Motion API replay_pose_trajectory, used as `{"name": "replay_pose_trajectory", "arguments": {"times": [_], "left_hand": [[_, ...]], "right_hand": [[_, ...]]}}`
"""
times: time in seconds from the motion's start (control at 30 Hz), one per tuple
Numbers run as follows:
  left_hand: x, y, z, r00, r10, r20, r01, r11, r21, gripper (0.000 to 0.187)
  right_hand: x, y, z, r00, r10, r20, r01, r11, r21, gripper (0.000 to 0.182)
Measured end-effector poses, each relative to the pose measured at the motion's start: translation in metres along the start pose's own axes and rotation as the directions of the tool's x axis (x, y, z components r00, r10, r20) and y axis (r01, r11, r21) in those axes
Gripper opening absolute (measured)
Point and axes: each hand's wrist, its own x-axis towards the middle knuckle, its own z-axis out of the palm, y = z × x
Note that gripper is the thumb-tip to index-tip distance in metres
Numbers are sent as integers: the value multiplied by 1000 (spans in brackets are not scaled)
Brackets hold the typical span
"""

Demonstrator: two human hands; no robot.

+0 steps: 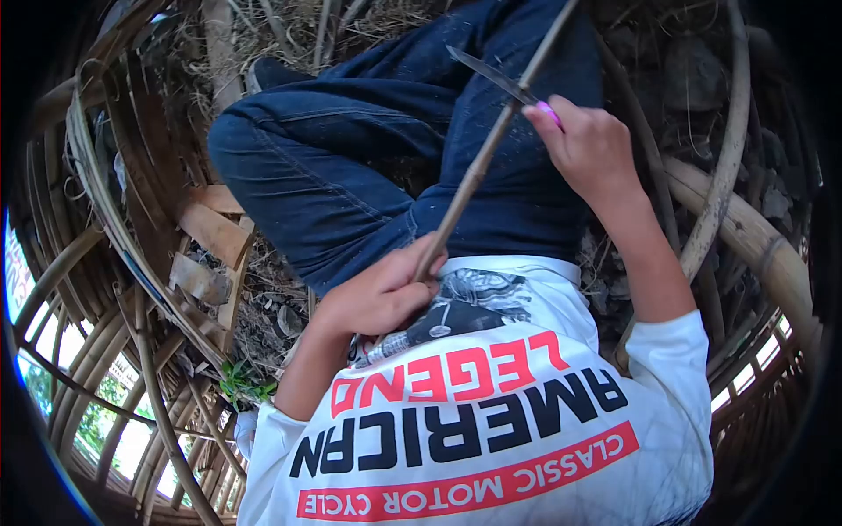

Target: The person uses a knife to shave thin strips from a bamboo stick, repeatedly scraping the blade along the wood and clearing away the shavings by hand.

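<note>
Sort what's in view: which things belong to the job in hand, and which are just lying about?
In the job:
- long, thin brown wooden stick, in the left hand
- narrow metal knife with pink handle, in the right hand, blade across the stick

Apparently just lying about:
- flat, pale brown wood pieces
- thick tan bamboo pole, right side

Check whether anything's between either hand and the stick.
Right side: only the knife, held in the right hand, its blade crossing the stick. Left side: nothing visible; the left hand has its grip directly on the stick, by the shirt.
</note>
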Motion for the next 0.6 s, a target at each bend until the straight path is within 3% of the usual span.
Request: {"name": "replay_pose_trajectory", "arguments": {"times": [0.03, 0.1, 0.13, 0.47, 0.53, 0.6], "left_hand": [[-3, -1, -2, 1000, -2, -13, 2, 1000, 2, 16], [-7, 7, -1, 985, -172, 34, 173, 985, -23, 14], [-8, 9, 0, 967, -252, 39, 254, 953, -166, 13], [-9, 5, 2, 975, -220, 27, 222, 963, -155, 16], [-10, 1, 4, 997, -70, -23, 69, 997, -35, 16], [-13, 9, 4, 994, -112, -17, 112, 993, -26, 14]], "right_hand": [[-3, 3, 0, 1000, 20, -14, -20, 999, 28, 51], [-6, 7, 2, 1000, -1, -6, 1, 1000, 15, 50], [-4, 8, 2, 1000, -21, 5, 21, 999, -27, 50], [5, 18, 2, 985, -169, -43, 162, 977, -140, 49], [6, 18, 2, 983, -175, -49, 167, 977, -137, 49], [7, 17, 3, 983, -178, -55, 169, 976, -135, 50]]}}
